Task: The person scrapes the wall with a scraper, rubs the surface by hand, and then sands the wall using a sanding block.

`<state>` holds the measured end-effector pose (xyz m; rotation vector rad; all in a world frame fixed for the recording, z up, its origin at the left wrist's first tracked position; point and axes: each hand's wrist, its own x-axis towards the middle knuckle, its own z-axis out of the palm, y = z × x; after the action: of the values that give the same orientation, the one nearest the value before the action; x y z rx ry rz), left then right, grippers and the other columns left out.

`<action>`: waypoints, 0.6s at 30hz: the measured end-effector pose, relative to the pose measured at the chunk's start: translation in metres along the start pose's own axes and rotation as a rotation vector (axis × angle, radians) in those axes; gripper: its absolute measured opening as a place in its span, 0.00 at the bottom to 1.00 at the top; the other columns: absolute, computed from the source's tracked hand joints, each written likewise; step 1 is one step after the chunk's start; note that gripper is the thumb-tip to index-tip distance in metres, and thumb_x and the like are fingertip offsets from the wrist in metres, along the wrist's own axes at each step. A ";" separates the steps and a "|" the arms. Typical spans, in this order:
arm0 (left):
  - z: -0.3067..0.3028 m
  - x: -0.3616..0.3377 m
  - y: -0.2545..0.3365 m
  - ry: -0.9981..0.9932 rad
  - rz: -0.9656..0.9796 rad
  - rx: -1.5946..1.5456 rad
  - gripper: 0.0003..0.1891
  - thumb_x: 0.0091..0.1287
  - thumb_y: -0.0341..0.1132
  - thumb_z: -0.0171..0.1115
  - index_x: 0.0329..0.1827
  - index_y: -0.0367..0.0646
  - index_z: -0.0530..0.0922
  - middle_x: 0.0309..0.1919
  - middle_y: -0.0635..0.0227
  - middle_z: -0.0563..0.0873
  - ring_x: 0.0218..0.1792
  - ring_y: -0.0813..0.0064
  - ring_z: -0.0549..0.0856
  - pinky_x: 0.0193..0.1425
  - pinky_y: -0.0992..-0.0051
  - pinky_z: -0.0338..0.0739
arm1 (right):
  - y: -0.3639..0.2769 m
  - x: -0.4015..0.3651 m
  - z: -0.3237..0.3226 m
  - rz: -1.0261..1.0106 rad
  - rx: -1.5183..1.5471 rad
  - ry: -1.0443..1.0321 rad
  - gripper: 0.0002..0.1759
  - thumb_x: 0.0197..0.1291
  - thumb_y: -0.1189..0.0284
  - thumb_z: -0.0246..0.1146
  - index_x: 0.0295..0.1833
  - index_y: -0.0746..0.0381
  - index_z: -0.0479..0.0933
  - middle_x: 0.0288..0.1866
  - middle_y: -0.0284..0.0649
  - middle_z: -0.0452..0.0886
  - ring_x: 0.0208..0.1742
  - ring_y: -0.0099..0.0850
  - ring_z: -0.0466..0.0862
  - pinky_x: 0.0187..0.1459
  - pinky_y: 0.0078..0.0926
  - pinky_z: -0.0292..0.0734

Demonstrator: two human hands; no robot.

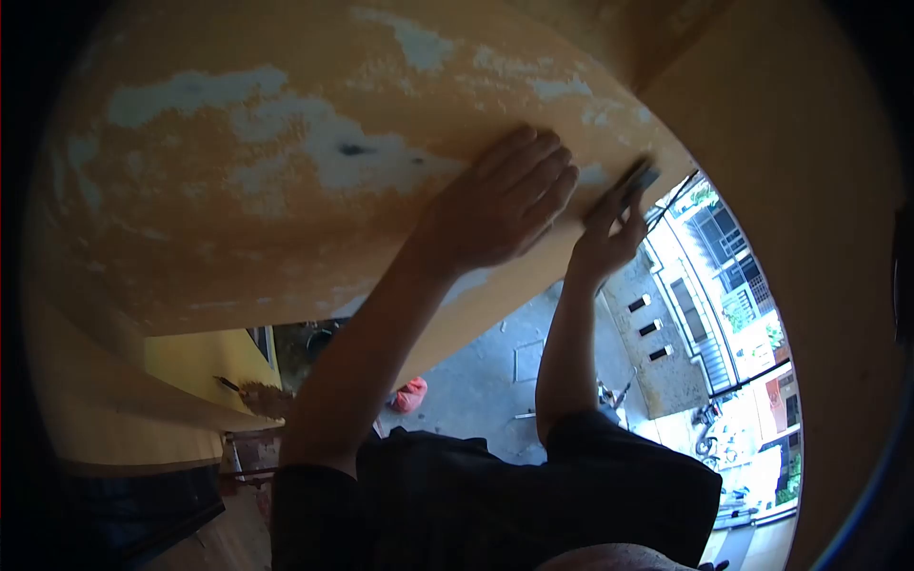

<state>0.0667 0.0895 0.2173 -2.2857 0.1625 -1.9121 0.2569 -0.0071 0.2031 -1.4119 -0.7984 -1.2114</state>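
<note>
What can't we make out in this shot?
- Tool in right hand: exact type; head view, blur and fingers.
- Left hand: palm; head view, hidden behind the hand's own back.
- Patchy surface: far left edge; head view, lost in dark lens border.
- Pink bundle: contents; head view, too small.
- Street outside: fine detail; head view, glare.

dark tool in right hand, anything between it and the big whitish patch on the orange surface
Yes, the left hand: it lies against the orange surface, between the dark tool in the right hand and the big whitish patch. Past its fingertips, nothing visible stands in the way.
</note>
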 end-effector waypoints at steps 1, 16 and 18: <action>-0.003 0.004 -0.005 0.006 -0.002 -0.017 0.27 0.55 0.36 0.67 0.59 0.37 0.75 0.59 0.55 0.79 0.65 0.52 0.75 0.72 0.49 0.65 | -0.001 0.001 0.000 -0.002 0.023 0.013 0.20 0.67 0.69 0.64 0.62 0.64 0.77 0.46 0.44 0.80 0.43 0.29 0.81 0.45 0.26 0.78; 0.001 0.022 0.006 0.029 0.019 0.083 0.25 0.54 0.36 0.67 0.56 0.38 0.78 0.56 0.56 0.81 0.64 0.56 0.76 0.73 0.51 0.66 | 0.011 0.010 -0.007 -0.097 0.030 -0.002 0.21 0.68 0.69 0.63 0.63 0.65 0.76 0.46 0.47 0.80 0.42 0.32 0.82 0.42 0.27 0.81; 0.002 0.027 0.006 0.023 0.020 0.071 0.25 0.54 0.36 0.67 0.56 0.38 0.78 0.56 0.56 0.81 0.64 0.56 0.76 0.73 0.51 0.66 | 0.011 0.034 0.001 -0.026 0.058 0.084 0.22 0.67 0.69 0.63 0.64 0.64 0.75 0.44 0.44 0.79 0.40 0.31 0.82 0.42 0.26 0.80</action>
<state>0.0732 0.0785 0.2418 -2.2095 0.1173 -1.9034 0.2760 -0.0127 0.2323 -1.2986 -0.7893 -1.2501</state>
